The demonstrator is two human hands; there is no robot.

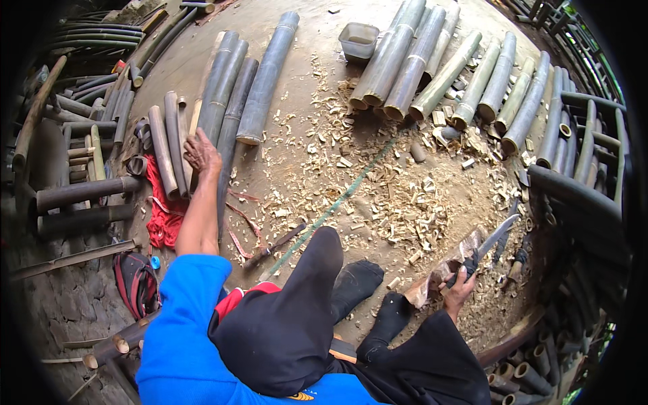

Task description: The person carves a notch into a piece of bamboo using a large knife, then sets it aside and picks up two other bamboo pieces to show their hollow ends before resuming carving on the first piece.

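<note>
Two black-socked feet stretch out over the dirt floor nearest the camera. Just beside them, the right hand is clenched around the handle of a long knife, its blade angled up over a wooden chopping block. Farther out on the other side, the left hand, fingers spread and grasping nothing, rests on a dark bamboo pole. Wood chips litter the middle ground. Beyond, cut bamboo sections lie side by side near a small plastic tub.
</note>
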